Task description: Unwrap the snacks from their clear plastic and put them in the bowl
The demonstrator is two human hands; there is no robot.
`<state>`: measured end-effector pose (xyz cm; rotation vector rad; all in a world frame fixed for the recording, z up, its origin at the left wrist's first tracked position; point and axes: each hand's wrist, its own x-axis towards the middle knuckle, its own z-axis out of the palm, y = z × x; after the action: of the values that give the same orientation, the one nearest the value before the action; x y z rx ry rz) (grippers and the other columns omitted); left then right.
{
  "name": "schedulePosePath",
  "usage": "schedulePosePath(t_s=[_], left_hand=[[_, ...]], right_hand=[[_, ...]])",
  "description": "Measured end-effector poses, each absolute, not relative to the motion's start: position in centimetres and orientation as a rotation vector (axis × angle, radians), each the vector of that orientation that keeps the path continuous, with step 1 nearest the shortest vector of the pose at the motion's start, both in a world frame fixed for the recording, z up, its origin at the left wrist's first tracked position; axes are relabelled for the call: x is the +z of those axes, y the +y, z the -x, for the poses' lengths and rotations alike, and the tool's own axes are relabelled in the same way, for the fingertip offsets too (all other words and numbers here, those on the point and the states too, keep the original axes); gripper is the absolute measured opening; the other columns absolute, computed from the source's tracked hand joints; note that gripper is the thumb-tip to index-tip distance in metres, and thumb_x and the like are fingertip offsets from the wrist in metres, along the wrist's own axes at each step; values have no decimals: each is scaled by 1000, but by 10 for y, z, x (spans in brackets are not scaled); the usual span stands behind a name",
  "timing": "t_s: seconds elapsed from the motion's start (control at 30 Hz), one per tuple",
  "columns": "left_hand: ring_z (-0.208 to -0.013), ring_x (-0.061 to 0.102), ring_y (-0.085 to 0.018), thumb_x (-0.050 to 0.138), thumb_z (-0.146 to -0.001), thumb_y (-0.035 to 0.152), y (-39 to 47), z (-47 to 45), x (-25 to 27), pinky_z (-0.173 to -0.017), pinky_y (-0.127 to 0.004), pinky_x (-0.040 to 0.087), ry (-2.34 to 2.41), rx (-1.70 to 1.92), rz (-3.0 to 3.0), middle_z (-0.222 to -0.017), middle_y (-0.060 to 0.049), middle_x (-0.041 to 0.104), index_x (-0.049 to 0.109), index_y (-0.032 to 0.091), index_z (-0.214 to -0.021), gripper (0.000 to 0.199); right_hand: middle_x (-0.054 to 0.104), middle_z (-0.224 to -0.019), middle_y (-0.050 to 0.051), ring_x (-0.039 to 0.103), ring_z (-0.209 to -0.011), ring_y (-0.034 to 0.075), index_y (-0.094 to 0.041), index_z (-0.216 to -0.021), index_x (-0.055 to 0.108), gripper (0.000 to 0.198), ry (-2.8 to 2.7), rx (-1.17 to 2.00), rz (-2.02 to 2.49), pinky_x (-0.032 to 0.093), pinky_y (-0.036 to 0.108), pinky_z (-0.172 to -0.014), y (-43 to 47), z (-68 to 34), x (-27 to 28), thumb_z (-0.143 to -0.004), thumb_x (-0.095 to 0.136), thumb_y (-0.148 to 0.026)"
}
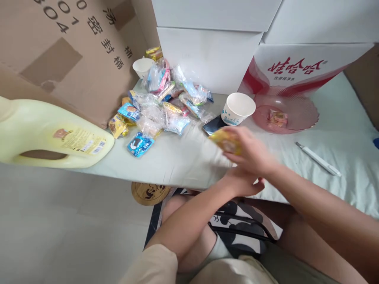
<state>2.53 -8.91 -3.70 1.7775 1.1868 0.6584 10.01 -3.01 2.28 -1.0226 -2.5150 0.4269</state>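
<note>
A small yellow snack packet (225, 140) is pinched in the fingers of my right hand (251, 152), which is slightly blurred above the table's front edge. My left hand (244, 182) lies under my right wrist, partly covered by it. The left fingers that show are loosely apart with nothing visible in them. Just beyond the held packet are a dark phone (213, 125) and a white paper cup (239, 109). To the left spreads a heap of wrapped snacks (166, 106), with a blue packet (140, 144) at its near edge.
A pink clear bowl (304, 114) holds a small packet (277, 118). A white utility knife (319, 159) lies at right. Another cup (142, 67) stands behind the heap. A large pale-yellow bottle (53, 134), a cardboard box (59, 67) and white boxes (207, 59) border the table.
</note>
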Motion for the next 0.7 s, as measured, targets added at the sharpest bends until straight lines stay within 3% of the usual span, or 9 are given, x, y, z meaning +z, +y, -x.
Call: schedulePosePath(t_s=[0.1, 0.2, 0.27, 0.3, 0.4, 0.47, 0.6, 0.7], left_hand=[[-79, 66, -23, 59, -89, 31, -82, -20, -28, -81, -40, 54, 1300, 708, -1605, -74, -5, 68, 69, 19, -91, 16], [-89, 67, -21, 66, -85, 40, -72, -21, -27, -84, -37, 53, 1259, 955, -1230, -96, -8, 71, 64, 20, -106, 29], [-105, 66, -23, 74, -79, 45, -65, -25, -30, -88, -36, 54, 1050, 1036, -1000, -124, -11, 66, 57, 23, -124, 53], [-107, 66, -23, 76, -77, 48, -60, -28, -31, -88, -35, 54, 942, 1070, -904, -128, -11, 65, 54, 24, -128, 60], [-99, 67, -21, 81, -70, 52, -47, -29, -34, -85, -34, 55, 832, 1142, -737, -111, -7, 69, 60, 22, -119, 60], [-96, 68, -21, 82, -67, 48, -40, -26, -35, -86, -35, 55, 862, 1140, -676, -104, -5, 70, 63, 21, -111, 55], [-96, 69, -22, 85, -62, 40, -30, -17, -39, -85, -36, 56, 972, 1142, -642, -101, -4, 71, 62, 24, -108, 54], [-98, 67, -20, 85, -61, 37, -24, -18, -43, -88, -36, 55, 1038, 1159, -706, -101, -2, 69, 59, 25, -109, 56]], right_hand=[[59, -124, 14, 59, -115, 35, -30, -141, 49, 60, -2155, 160, 1284, 52, 50, -95, -28, -179, 14, -84, 68, -36], [56, -119, 16, 60, -110, 36, -27, -137, 55, 55, -2030, 62, 1354, 52, 56, -94, -41, -214, -10, -84, 67, -34], [55, -122, 16, 61, -111, 34, -27, -135, 56, 49, -2060, 228, 1280, 53, 54, -94, -51, -211, -26, -87, 62, -29], [55, -125, 16, 61, -115, 33, -27, -138, 54, 51, -2098, 357, 1189, 53, 54, -96, -54, -206, -32, -87, 61, -28], [57, -136, 14, 57, -126, 33, -30, -146, 43, 64, -2179, 689, 800, 50, 55, -103, -53, -197, -35, -85, 62, -31], [60, -134, 12, 58, -124, 31, -31, -143, 45, 60, -2120, 711, 735, 50, 53, -104, -44, -206, -29, -85, 59, -27], [67, -113, 14, 57, -119, 35, -25, -115, 63, 31, -1830, 194, 1381, 41, 59, -105, -18, -259, -23, -86, 53, -22], [64, -122, 17, 50, -126, 42, -21, -117, 64, 35, -1737, -40, 1856, 37, 63, -102, -9, -303, -33, -84, 53, -27]])
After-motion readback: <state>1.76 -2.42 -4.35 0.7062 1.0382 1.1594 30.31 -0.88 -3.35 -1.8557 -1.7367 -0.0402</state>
